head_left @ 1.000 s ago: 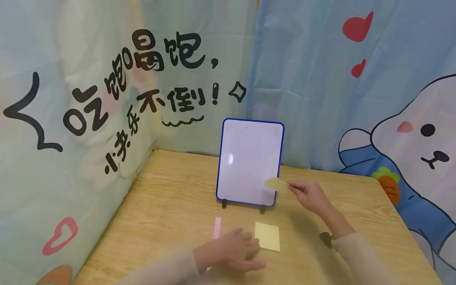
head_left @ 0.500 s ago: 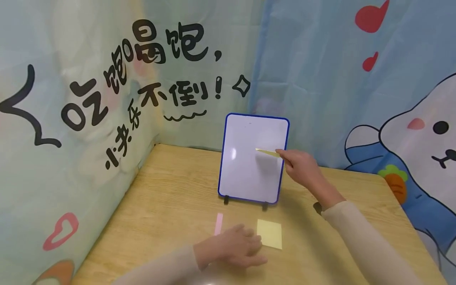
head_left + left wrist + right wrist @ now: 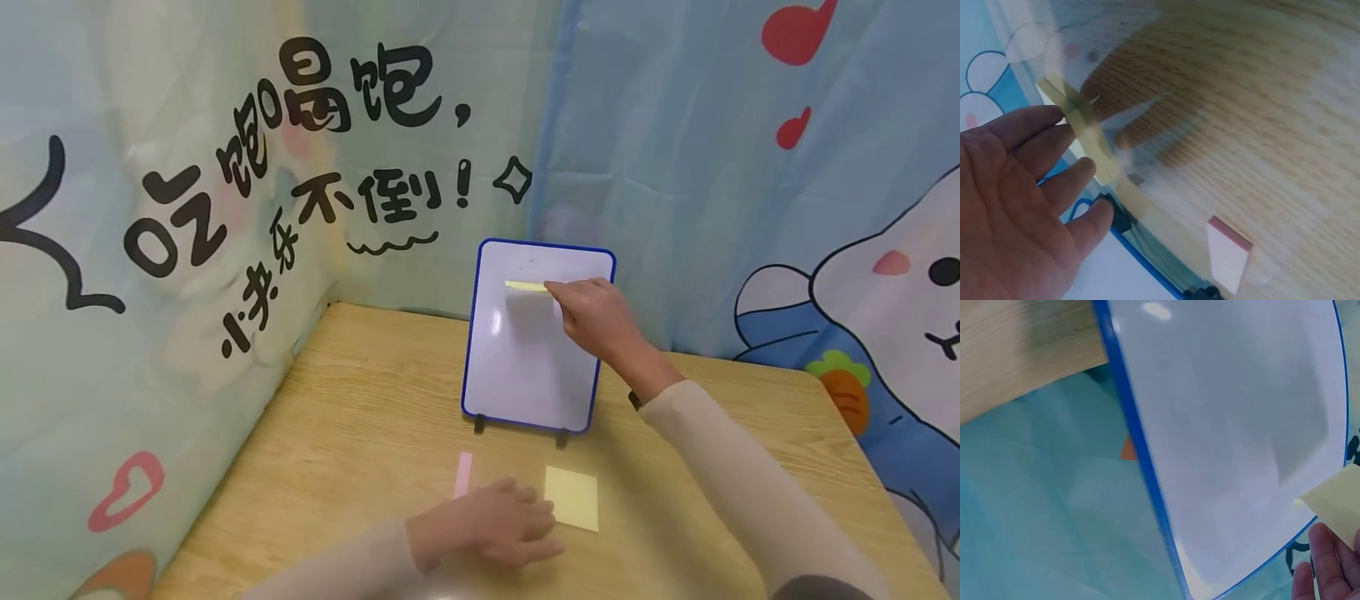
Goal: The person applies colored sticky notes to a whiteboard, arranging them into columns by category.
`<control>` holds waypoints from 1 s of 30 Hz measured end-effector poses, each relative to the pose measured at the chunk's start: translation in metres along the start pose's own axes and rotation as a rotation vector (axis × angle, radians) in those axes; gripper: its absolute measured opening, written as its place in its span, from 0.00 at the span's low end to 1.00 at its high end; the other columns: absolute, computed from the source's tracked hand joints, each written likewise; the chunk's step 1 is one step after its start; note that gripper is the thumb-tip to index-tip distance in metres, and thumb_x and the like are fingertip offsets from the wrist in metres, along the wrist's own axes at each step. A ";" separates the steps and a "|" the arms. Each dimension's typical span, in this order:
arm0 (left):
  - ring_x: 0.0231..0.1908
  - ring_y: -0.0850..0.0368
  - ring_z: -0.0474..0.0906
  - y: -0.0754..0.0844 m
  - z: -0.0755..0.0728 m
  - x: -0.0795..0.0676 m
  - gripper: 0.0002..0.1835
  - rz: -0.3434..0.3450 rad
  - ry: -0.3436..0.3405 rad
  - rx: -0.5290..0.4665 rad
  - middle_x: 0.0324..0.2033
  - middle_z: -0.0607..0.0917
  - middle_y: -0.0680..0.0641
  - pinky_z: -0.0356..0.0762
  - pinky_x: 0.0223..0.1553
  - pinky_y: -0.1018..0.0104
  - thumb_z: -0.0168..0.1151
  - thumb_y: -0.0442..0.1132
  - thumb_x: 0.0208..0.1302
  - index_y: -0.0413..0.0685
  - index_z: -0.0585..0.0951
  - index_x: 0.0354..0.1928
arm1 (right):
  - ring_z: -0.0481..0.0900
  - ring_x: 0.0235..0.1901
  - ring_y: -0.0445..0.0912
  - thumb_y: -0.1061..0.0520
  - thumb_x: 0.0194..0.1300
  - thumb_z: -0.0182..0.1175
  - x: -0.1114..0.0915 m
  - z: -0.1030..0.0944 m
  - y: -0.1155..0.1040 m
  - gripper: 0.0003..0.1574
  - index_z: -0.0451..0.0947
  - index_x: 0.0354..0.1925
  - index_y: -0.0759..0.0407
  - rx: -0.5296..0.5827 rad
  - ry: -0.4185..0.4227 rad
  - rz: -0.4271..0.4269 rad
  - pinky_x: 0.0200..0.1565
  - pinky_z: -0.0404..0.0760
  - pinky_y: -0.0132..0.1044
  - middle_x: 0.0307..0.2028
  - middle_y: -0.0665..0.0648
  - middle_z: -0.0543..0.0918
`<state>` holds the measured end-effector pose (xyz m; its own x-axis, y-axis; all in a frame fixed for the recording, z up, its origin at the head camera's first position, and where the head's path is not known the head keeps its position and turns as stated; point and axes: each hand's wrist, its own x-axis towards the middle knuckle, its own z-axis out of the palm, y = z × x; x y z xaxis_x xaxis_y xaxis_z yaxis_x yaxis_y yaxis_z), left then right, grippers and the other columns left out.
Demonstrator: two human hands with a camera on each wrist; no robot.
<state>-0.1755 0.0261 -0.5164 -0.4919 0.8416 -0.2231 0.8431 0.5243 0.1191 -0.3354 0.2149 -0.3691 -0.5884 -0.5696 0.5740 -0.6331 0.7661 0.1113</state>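
Note:
My right hand (image 3: 600, 321) pinches a single yellow sticky note (image 3: 525, 287) in front of the upper part of a small whiteboard (image 3: 517, 367). Seen nearly edge-on in the head view, the note (image 3: 1338, 503) shows its curled corner in the right wrist view. The blue-framed board stands upright on dark feet. Low over the table, my left hand (image 3: 498, 525) has its fingers spread, with fingertips right at the edge of a yellow sticky note pad (image 3: 576, 497). A narrow pink pad (image 3: 463, 475) lies beside that hand, partly hidden by it in the head view.
The wooden table (image 3: 375, 392) ends at a printed curtain (image 3: 420, 283) behind the board. Another stretch of curtain (image 3: 135, 375) with black lettering hangs along the left side. A cartoon animal (image 3: 900, 308) is printed at the right.
My right hand has moved up and left with the sticky note, from the board's lower right to its upper part. The note has turned nearly edge-on. My left hand has stayed by the pad.

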 end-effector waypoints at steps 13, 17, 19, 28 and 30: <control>0.65 0.60 0.72 -0.060 -0.024 -0.008 0.27 0.051 0.189 -0.262 0.63 0.78 0.55 0.67 0.68 0.63 0.32 0.56 0.80 0.53 0.74 0.66 | 0.88 0.40 0.55 0.66 0.65 0.61 0.032 0.008 -0.008 0.17 0.83 0.53 0.63 -0.051 0.074 0.029 0.46 0.85 0.49 0.42 0.62 0.89; 0.54 0.67 0.79 -0.077 -0.039 -0.021 0.24 0.059 0.244 -0.398 0.53 0.85 0.56 0.74 0.59 0.71 0.39 0.55 0.79 0.53 0.80 0.59 | 0.89 0.38 0.54 0.66 0.64 0.61 0.033 0.017 -0.011 0.16 0.84 0.51 0.64 -0.097 0.091 0.016 0.44 0.85 0.48 0.41 0.62 0.89; 0.48 0.68 0.81 -0.087 -0.044 -0.026 0.22 0.068 0.285 -0.441 0.49 0.87 0.55 0.77 0.54 0.74 0.45 0.54 0.77 0.52 0.83 0.55 | 0.89 0.39 0.54 0.66 0.65 0.61 0.032 0.022 -0.013 0.16 0.84 0.51 0.63 -0.109 0.078 0.016 0.44 0.85 0.47 0.42 0.61 0.89; 0.25 0.63 0.75 -0.162 -0.088 -0.035 0.16 -0.170 0.841 -0.680 0.26 0.86 0.44 0.76 0.28 0.71 0.56 0.40 0.73 0.40 0.86 0.31 | 0.88 0.38 0.54 0.63 0.66 0.61 0.028 0.031 -0.025 0.16 0.84 0.52 0.63 -0.085 0.018 0.065 0.41 0.85 0.46 0.42 0.61 0.89; 0.27 0.58 0.78 -0.175 -0.103 -0.032 0.15 -0.254 0.953 -0.696 0.29 0.87 0.43 0.78 0.29 0.68 0.55 0.41 0.73 0.40 0.86 0.36 | 0.88 0.37 0.54 0.63 0.66 0.61 0.026 0.033 -0.026 0.16 0.83 0.52 0.63 -0.072 -0.003 0.086 0.38 0.84 0.45 0.41 0.61 0.89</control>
<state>-0.3298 -0.0797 -0.4307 -0.8365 0.3087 0.4527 0.5460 0.3993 0.7365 -0.3507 0.1702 -0.3833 -0.6405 -0.5012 0.5819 -0.5420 0.8318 0.1198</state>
